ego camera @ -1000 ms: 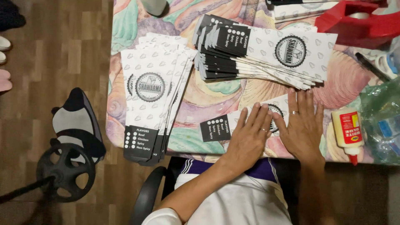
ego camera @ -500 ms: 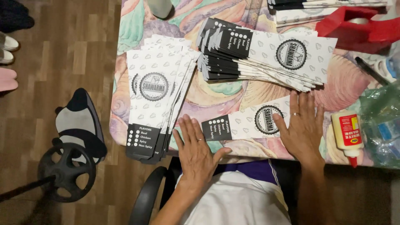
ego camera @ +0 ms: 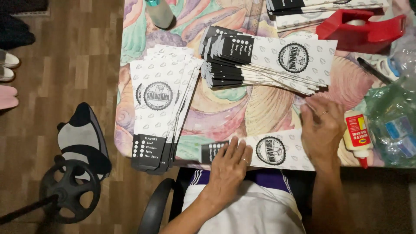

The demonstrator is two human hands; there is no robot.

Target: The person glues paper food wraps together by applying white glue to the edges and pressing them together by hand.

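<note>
At the near edge of the table point(ego camera: 130, 143), low in the middle of the frame, a single flat paper sleeve point(ego camera: 277, 149) lies crosswise under both my hands, its long side running along the table's rim just above my lap. Its black end sticks out to the left of my left hand point(ego camera: 227, 162), which lies flat, palm down, fingers loosely spread and pointing up the frame, gripping nothing. My right hand point(ego camera: 323, 130) presses flat on the sleeve's right end, fingers also apart and clamped on nothing, wrist coming up from the bottom right. Just beside that hand, to the right, a small glue bottle point(ego camera: 357, 136) with a red tip lies on the cloth, and past it crumpled clear plastic point(ego camera: 392, 121) fills the right edge.

Between my hands and the stacks a strip of bare, colourful patterned tablecloth is open. At centre left a stack of sleeves point(ego camera: 158, 104) lies lengthwise, its black ends hanging over the near rim. Higher, in the upper middle, a fanned pile of sleeves point(ego camera: 268, 60) lies crosswise. Beyond it, at upper right, sits a red tape dispenser point(ego camera: 359, 32), with a black pen point(ego camera: 372, 69) below it.

Left of the table is wooden floor point(ego camera: 56, 78), with a chair base point(ego camera: 69, 190) at lower left.
</note>
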